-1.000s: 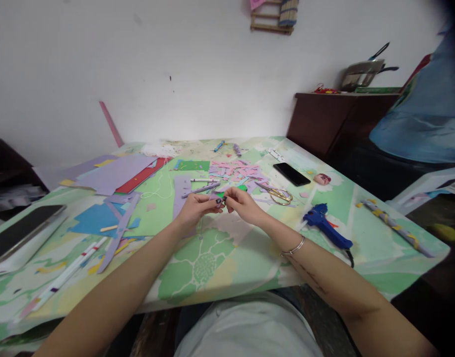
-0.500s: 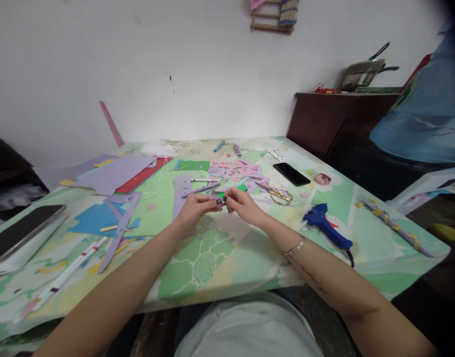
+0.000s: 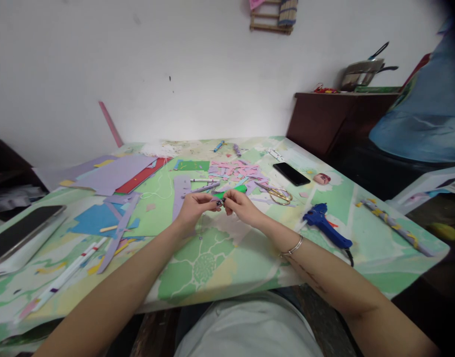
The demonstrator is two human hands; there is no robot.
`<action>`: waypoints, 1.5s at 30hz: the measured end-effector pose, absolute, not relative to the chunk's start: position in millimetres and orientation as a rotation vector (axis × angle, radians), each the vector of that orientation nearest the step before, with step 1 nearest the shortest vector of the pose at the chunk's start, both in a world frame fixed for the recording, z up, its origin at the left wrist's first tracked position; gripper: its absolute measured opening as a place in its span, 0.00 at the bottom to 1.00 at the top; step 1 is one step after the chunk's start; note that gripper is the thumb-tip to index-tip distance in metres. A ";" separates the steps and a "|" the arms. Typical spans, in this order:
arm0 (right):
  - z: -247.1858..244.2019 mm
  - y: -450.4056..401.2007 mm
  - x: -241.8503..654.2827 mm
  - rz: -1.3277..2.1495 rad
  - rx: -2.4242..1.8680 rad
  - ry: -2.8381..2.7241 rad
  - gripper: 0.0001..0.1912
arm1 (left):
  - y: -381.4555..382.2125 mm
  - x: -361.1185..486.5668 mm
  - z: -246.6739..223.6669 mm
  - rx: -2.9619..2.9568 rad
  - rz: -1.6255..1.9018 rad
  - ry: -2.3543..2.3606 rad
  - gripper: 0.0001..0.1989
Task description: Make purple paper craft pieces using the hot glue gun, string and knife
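My left hand and my right hand meet fingertip to fingertip above the middle of the table. Both are closed in a pinch, and whatever lies between the fingers is too small to make out. Just behind the fingertips lies a green tool, partly hidden by my right hand. Gold-handled scissors rest to the right of my right hand. Beyond the hands are a heap of pink paper scraps and a white marker. A purple paper strip lies by my left hand.
A blue glue gun and a black phone lie on the right of the table. On the left are purple paper sheets, blue paper, markers and another phone.
Both hands have shifted only very slightly, with the fingertips still together. More of the green tool shows behind my right hand.
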State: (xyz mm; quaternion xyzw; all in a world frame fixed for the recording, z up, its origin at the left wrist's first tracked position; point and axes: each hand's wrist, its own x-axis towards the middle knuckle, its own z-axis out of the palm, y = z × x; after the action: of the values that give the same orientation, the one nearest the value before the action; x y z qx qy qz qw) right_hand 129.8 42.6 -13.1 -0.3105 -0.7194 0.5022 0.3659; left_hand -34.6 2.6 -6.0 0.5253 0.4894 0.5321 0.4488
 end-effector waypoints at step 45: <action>-3.0 39.6 136.5 0.619 -0.736 -2.143 0.04 | 4.4 -34.2 -9.7 1.158 1.255 1.124 0.07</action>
State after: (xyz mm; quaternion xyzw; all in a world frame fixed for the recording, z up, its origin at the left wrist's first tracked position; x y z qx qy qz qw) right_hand 136.5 39.6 -3.0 -0.2889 -0.8416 0.2431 0.3863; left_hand -34.2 4.4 -9.7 0.4835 0.4691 0.5237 0.5215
